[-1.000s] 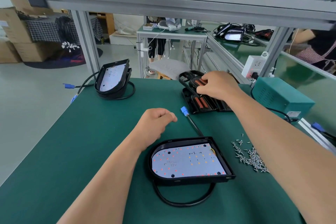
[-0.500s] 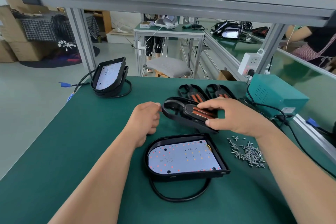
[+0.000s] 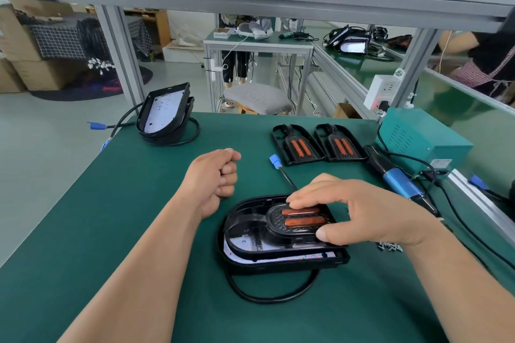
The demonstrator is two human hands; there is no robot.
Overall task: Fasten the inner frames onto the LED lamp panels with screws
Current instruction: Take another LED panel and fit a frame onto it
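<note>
From the head camera, our right hand (image 3: 362, 211) pinches the inner frame (image 3: 267, 228) between fingers and thumb, covering its right end. The screws (image 3: 390, 245) are mostly hidden behind that wrist. The frame sits on the LED lamp panel (image 3: 278, 266) mid-table (image 3: 111, 217), its long axis left-right and its rounded end pointing left, while our left hand (image 3: 214, 181) rests nearby in a fist, nothing visible inside.
</note>
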